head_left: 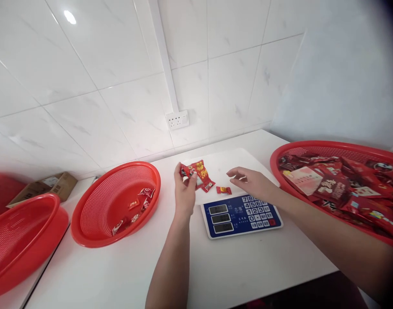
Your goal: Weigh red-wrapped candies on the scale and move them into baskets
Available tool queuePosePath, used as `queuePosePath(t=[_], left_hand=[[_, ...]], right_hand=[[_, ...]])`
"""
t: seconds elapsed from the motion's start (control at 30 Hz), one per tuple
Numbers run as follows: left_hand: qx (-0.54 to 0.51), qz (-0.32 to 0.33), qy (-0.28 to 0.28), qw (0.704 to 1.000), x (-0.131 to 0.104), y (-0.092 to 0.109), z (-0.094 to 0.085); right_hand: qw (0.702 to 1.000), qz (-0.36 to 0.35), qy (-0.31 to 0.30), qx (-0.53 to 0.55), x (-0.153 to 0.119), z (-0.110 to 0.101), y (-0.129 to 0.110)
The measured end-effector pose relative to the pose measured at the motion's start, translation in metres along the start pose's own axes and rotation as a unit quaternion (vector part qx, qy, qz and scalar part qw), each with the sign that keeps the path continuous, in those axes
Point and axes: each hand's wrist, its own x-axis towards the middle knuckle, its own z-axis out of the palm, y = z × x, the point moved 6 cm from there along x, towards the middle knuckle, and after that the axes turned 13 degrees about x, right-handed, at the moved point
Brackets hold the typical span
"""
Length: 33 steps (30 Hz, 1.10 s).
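Note:
My left hand (pixel 185 194) is closed on red snack packets (pixel 202 171) with yellow lettering, the thumb across their near side. They are above the left part of the white pan (pixel 230 159) of a digital scale (pixel 239 223). A small red-and-yellow wrapped candy (pixel 223 190) lies on the pan between my hands. To its right, over the pan, hovers my right hand (pixel 252 182), fingers partly bent and apart, holding nothing. How many packets are in my left hand is hard to tell.
A large red basket (pixel 275 161) full of red snack packets stands at right. At left is a red basket (pixel 77 214) with several small packets, beside another red basket (pixel 59 210) at the edge. A cardboard box (pixel 65 184) and a wall socket (pixel 177 120) are behind.

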Motion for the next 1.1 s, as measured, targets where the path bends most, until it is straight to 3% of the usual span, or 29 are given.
queuePosePath(t=[0.17, 0.27, 0.4, 0.53, 0.63, 0.73, 0.83, 0.9, 1.0, 1.1], left_hand=[[-0.111, -0.005, 0.042, 0.993, 0.004, 0.019, -0.026], [-0.12, 0.001, 0.052, 0.991, 0.001, 0.027, -0.033], [-0.127, 0.006, 0.04, 0.991, -0.003, 0.033, -0.03], [-0.122, 0.011, 0.028, 0.992, -0.003, 0.034, -0.027], [-0.112, 0.003, 0.02, 0.994, -0.003, 0.032, -0.026], [-0.094, -0.013, -0.002, 0.995, -0.004, 0.029, -0.02], [-0.076, -0.013, -0.046, 0.996, -0.008, 0.024, -0.007], [-0.063, -0.006, -0.073, 0.995, -0.012, 0.021, 0.004], [-0.038, 0.001, -0.104, 0.994, -0.02, 0.016, 0.02], [-0.019, 0.007, -0.116, 0.993, -0.024, 0.013, 0.029]], right_hand=[[0.987, -0.097, -0.109, -0.064, -0.012, 0.022, -0.009], [0.977, -0.136, -0.127, -0.102, -0.008, 0.027, -0.006], [0.97, -0.145, -0.086, -0.173, 0.001, 0.027, -0.005], [0.952, -0.187, -0.154, -0.186, -0.005, 0.05, -0.017], [0.944, -0.167, -0.206, -0.194, -0.007, 0.064, -0.014], [0.958, -0.14, -0.163, -0.191, -0.001, 0.054, -0.008], [0.985, -0.111, -0.085, -0.097, -0.002, 0.032, -0.014], [0.994, -0.071, -0.076, 0.027, -0.008, 0.024, -0.023], [0.977, -0.009, -0.114, 0.177, -0.021, 0.029, -0.037], [0.969, 0.028, -0.092, 0.228, -0.026, 0.03, -0.038]])
